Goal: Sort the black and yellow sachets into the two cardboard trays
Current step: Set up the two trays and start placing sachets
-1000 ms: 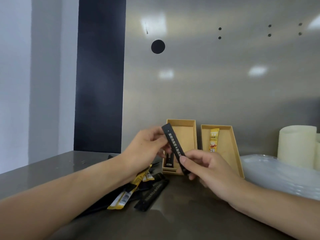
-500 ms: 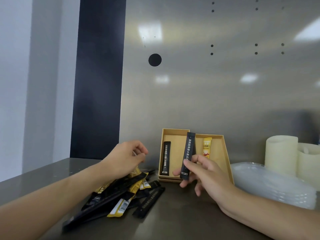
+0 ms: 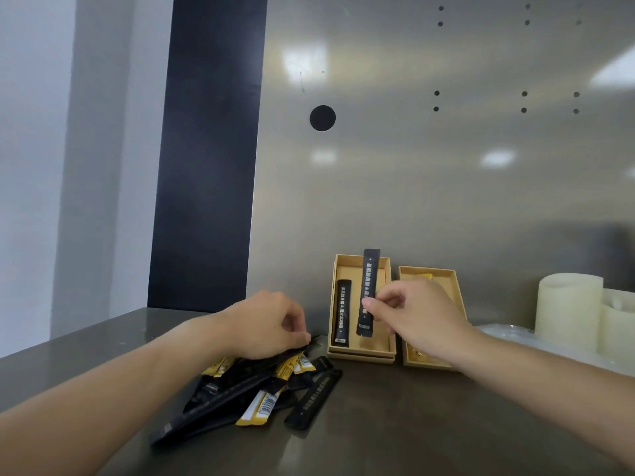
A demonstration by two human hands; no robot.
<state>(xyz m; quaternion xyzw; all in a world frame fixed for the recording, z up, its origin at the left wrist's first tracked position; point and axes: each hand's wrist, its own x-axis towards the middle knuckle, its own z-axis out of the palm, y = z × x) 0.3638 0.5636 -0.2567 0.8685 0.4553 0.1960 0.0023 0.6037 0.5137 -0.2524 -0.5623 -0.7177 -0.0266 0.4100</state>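
One long black foil sachet [image 3: 368,293], pinched in the right hand [image 3: 417,319], may miss the left cardboard tray [image 3: 360,352] if tilted; left hand [image 3: 271,326] clenches pile sachets [image 3: 254,389].

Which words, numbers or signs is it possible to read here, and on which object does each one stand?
None can be read.
Held black sachet in the right hand: white print, blurred.
Black sachet in the left tray: white print, blurred.
Loose black sachet: pale print, blurred.
Yellow sachet in the pile: barcode, digits too small.
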